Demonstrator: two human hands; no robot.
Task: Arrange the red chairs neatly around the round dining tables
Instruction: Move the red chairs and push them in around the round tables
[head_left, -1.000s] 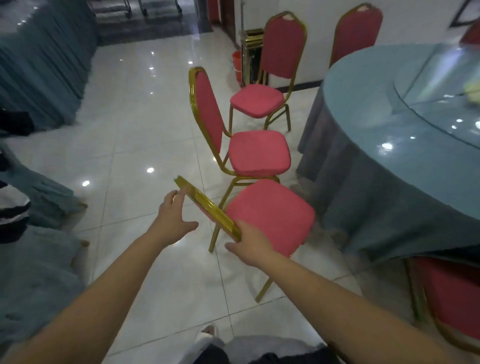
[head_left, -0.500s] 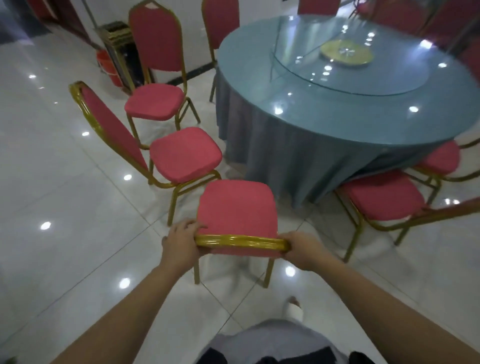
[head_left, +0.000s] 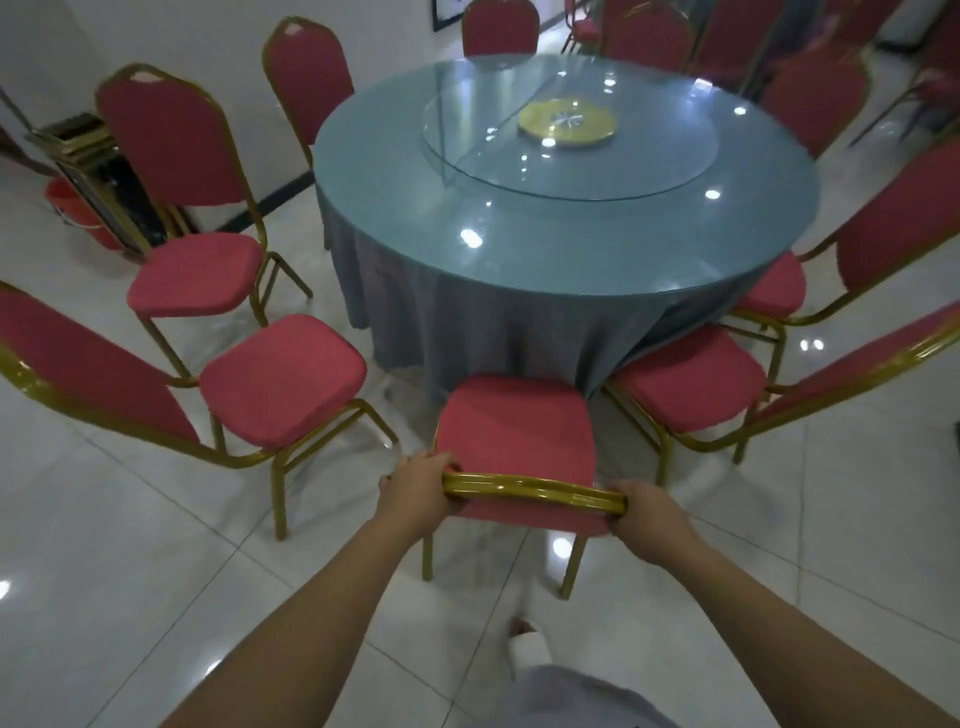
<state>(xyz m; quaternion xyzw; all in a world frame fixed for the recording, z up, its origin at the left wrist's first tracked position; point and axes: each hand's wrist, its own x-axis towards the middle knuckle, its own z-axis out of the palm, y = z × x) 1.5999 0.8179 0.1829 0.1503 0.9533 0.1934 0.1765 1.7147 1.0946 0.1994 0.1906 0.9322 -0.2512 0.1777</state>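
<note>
Two clamps on the red chair's (head_left: 515, 460) top rail (head_left: 535, 491), left hand (head_left: 415, 491) and right hand (head_left: 647, 512); tabletop (head_left: 519, 223) lies at twelve o'clock, seemingly just beyond the seat (head_left: 514, 415).

The camera sits on my head, looking forward and steeply down, close above the red chair (head_left: 517, 431) at bottom centre, its wide angle taking in the whole round table (head_left: 519, 249) beyond.
</note>
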